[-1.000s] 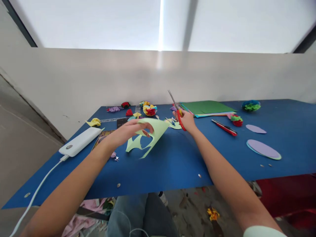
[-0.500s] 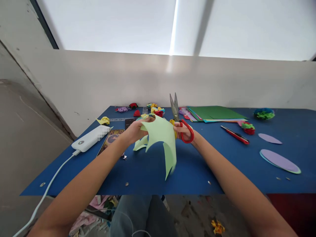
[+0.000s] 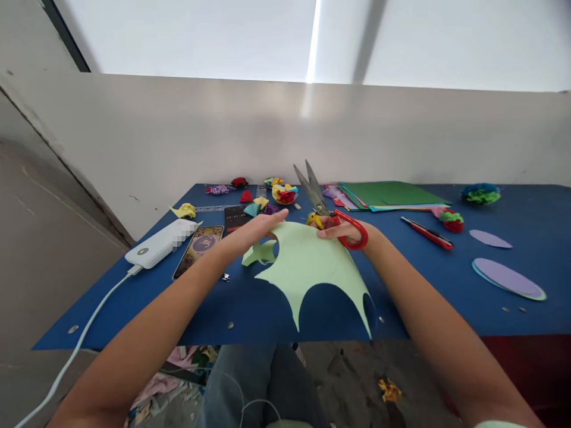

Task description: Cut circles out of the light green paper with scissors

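A light green sheet of paper (image 3: pixel 316 267) with curved bites cut from its edges hangs before me, over the table's front part. My left hand (image 3: pixel 263 224) is closed on its upper left edge, thumb on top; the other fingers are mostly hidden. My right hand (image 3: pixel 345 232) grips scissors (image 3: pixel 317 199) with red and yellow handles, their blades parted and pointing up and away. Its thumb also presses on the paper's upper edge. Beside the left hand, a curled light green piece (image 3: pixel 259 254) hangs low; I cannot tell whether it joins the sheet.
On the blue table (image 3: pixel 267 315) lie a white power bank (image 3: pixel 156 245) with a cable, a phone (image 3: pixel 203 246), several crumpled paper flowers (image 3: pixel 284 194), stacked coloured sheets (image 3: pixel 392 195), a red cutter knife (image 3: pixel 428 233) and purple paper ovals (image 3: pixel 508 276).
The green sheet has swung out flatter and to the right, showing more of its face. My right hand has shifted slightly right, and the scissors lean further left with blades wider apart.
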Motion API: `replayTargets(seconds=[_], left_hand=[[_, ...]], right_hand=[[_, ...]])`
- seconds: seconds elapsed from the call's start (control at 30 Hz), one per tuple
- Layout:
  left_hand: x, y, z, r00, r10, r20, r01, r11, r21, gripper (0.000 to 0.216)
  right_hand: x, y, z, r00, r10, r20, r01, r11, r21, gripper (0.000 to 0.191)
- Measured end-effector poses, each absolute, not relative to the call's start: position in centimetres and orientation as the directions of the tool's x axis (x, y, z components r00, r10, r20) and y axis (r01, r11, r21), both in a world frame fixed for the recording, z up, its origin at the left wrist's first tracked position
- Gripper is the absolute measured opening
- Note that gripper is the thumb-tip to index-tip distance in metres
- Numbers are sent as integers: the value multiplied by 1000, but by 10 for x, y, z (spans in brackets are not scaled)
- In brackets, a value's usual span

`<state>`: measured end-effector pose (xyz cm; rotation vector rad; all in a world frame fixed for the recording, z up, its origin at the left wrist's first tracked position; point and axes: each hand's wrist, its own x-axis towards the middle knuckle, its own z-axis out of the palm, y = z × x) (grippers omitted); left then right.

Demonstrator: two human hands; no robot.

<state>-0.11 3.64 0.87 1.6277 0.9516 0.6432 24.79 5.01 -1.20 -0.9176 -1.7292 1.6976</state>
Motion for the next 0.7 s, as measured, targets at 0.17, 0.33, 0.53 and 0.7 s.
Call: replayTargets(seconds=[0.17,0.33,0.53,0.7], left_hand=[[4,24,-1,659,729,-185,455,-190,870,40],[-1,33,-6,599,788,-138,488,-223,844,32],[-18,60,-8,171,979,110,353,-165,921,32],[-25,73,-13,-139,938,319,193,-290,937,36]], right_hand=[[245,45,-7,-609,789,-81,223,72,-972,20],[238,56,-14,-290,939,187,114,228,-967,34],[254,76,-15,187,902,389,-114,413,-904,55],[265,78,-14,62,937,345,-188,350,-918,69]])
